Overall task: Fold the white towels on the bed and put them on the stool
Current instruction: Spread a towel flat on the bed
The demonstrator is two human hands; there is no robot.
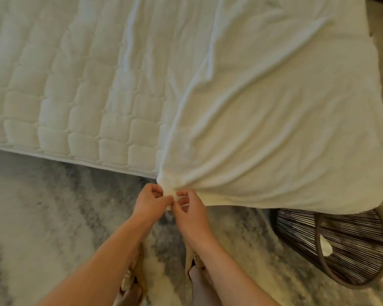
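Folding has barely begun: the towel [274, 120] lies spread across the bed [53, 85] at right, left hand [150, 202] and right hand [191, 208] pinching one corner at lower centre, the stool [345, 246] at lower right bare.

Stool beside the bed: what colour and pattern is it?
The stool is dark brown, with thin parallel woven strands on a lighter brown frame; the head view shows it.

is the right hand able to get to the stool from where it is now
Likely yes: the stool stands close on that side, with only rug between. But the right hand, like the left hand, pinches the towel corner, so it must let go or carry it along.
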